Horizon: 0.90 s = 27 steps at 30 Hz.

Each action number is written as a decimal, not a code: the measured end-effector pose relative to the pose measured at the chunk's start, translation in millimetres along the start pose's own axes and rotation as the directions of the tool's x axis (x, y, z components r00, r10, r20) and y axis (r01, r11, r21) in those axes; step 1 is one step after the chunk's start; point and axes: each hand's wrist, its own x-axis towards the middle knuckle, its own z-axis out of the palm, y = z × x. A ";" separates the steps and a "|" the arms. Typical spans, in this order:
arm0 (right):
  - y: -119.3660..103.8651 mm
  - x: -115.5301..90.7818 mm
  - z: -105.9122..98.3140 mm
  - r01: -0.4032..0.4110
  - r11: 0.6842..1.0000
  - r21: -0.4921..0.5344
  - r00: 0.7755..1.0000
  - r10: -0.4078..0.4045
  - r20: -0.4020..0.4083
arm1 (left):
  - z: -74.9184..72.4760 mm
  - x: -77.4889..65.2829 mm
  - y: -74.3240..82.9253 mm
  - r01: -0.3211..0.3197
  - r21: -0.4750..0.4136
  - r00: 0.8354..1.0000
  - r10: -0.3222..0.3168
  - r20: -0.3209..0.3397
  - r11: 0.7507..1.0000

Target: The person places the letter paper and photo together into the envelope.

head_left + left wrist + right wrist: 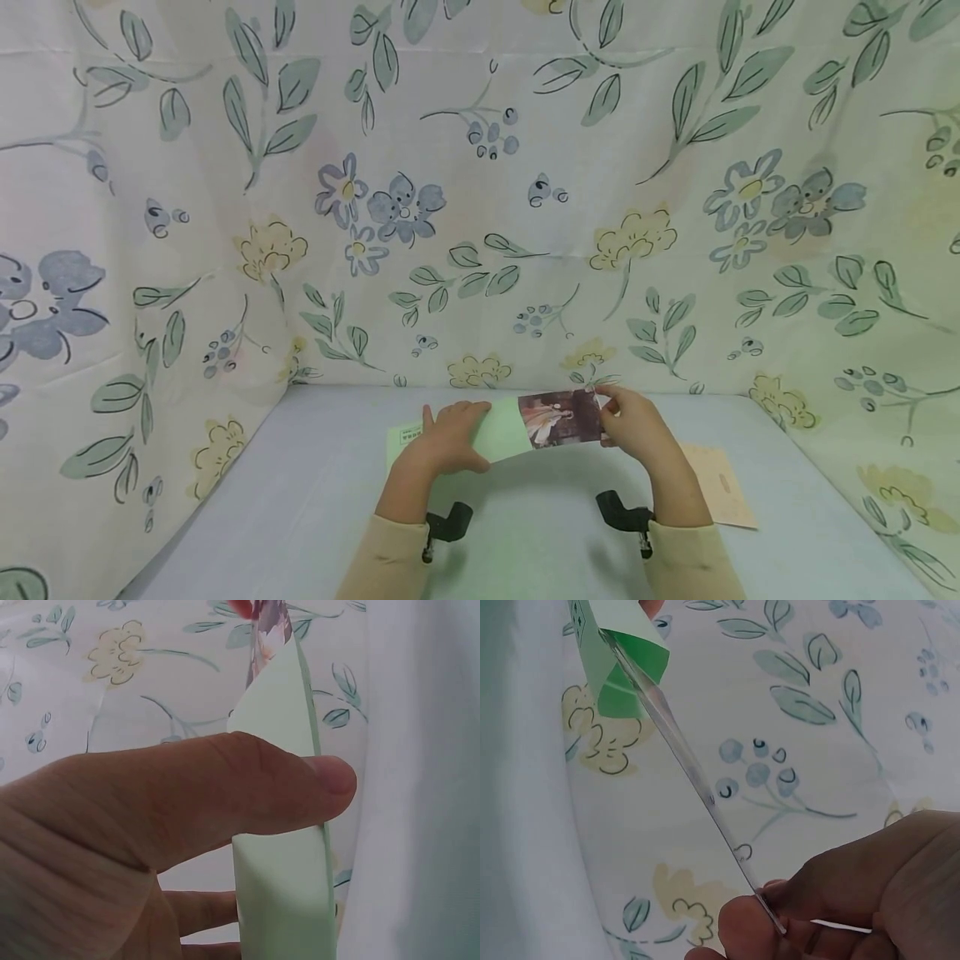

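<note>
A light green paper envelope (501,429) is held above the table by my left hand (446,437). In the left wrist view, the thumb (300,784) crosses the near face of the envelope while fingers lie behind it. A glossy picture card (564,418), with a pale figure on a dark ground, extends from the envelope's right end. My right hand (633,425) pinches the card's right edge between thumb and fingers. In the right wrist view, the envelope mouth (641,664) gapes around the card's far end. How far the card reaches inside is hidden.
A peach-coloured flat paper piece (720,483) lies on the pale table (247,508) beyond my right forearm. Flower-patterned cloth (480,208) rises behind the table and along both sides. Black devices (450,523) are strapped at both wrists.
</note>
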 end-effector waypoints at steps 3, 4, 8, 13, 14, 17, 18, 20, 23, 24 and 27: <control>0.8 -0.9 0.1 -0.018 1.000 -0.004 1.000 0.018 0.007 | 2.4 0.5 -1.5 -0.001 0.000 1.000 0.001 -0.003 1.000; 1.0 -1.1 0.1 -0.022 1.000 -0.009 1.000 0.022 0.009 | 3.2 0.6 -2.0 -0.001 0.001 1.000 0.001 -0.001 1.000; 2.1 -1.9 0.4 -0.024 1.000 -0.016 1.000 0.025 0.018 | 5.1 0.8 -2.6 -0.002 0.002 1.000 0.002 0.001 1.000; 4.0 -3.2 0.2 -0.009 1.000 -0.028 1.000 0.010 0.025 | 6.4 1.6 -0.2 -0.010 0.011 1.000 0.010 0.004 1.000; 4.4 -3.5 -0.1 -0.010 0.999 -0.038 1.000 0.011 0.026 | 6.9 2.1 0.6 -0.015 0.016 1.000 0.015 0.007 1.000; 5.2 -2.9 -2.0 -0.010 0.998 -0.063 1.000 0.011 0.020 | 8.0 4.1 3.4 -0.032 0.025 0.999 0.032 0.012 0.999; 5.3 -2.3 -2.7 -0.006 0.997 -0.073 1.000 0.007 0.019 | 7.9 4.8 4.2 -0.038 0.026 0.999 0.038 0.014 0.999; 5.1 -0.6 -3.9 0.003 0.996 -0.087 1.000 -0.002 0.009 | 7.4 6.0 5.7 -0.042 0.033 0.999 0.041 0.015 0.999; 3.7 1.7 -4.4 0.021 0.996 -0.087 1.000 -0.020 0.003 | 5.9 6.8 6.5 -0.042 0.038 0.999 0.041 0.010 0.998; 3.4 2.0 -3.9 0.024 0.996 -0.085 1.000 -0.023 0.007 | 5.5 6.5 6.3 -0.037 0.042 0.999 0.037 0.012 0.998; 2.4 1.4 -0.9 0.026 0.997 -0.075 0.999 -0.024 0.023 | 5.8 4.7 4.4 -0.025 0.042 0.999 0.024 0.022 0.999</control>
